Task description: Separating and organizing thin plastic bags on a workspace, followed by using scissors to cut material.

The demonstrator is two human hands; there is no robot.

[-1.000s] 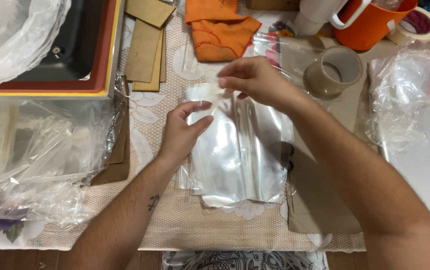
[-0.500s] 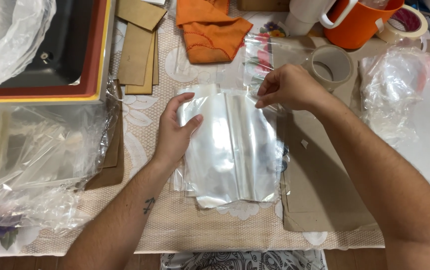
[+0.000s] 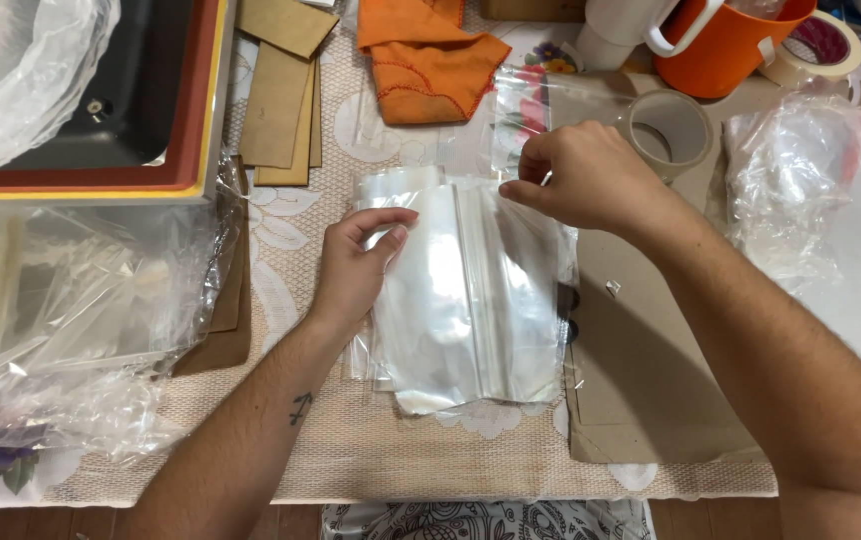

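Left hand (image 3: pixel 356 265) lies open on stack of clear bags (image 3: pixel 471 290); right hand (image 3: pixel 581 175) pinches its top edge.

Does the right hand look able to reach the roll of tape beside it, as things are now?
Probably yes. The right hand pinches the top edge of the clear plastic bags, and the roll of tape lies just beyond its knuckles with nothing between them. It would need to let go of the bags first.

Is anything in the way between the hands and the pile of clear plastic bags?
Nothing visible is. The left hand lies flat on the left edge of the stack of clear bags, and the right hand pinches the stack's top right corner. The tape roll sits just behind the right hand, clear of the stack.
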